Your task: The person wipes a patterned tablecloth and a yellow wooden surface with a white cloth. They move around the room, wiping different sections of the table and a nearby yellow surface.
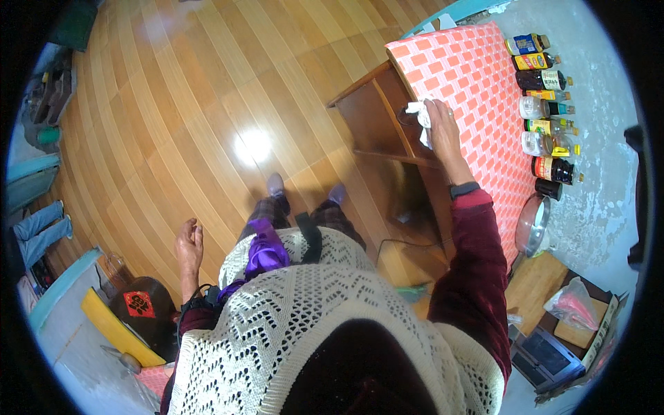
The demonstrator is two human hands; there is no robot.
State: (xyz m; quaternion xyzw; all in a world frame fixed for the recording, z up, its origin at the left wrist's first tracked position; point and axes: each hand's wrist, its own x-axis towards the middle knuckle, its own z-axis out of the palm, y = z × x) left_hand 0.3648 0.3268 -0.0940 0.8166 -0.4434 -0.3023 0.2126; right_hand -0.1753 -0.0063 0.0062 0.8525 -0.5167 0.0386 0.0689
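My right hand (443, 130) is closed on a crumpled white cloth (421, 116) at the left edge of the table. The table's top has a red-and-white patterned cover (477, 104). Part of the cloth hangs over the edge, above the brown wooden side of the table (398, 128). My left hand (188, 247) hangs at my left side over the floor. Its fingers are loosely stretched out and it holds nothing.
Several sauce bottles and jars (543, 79) line the wall side of the table. A metal basin (532, 225) stands nearer me, beyond it a wooden board (536, 290). A dark round pot with a red label (142, 304) is at the lower left. A cable (401, 241) crosses under the table.
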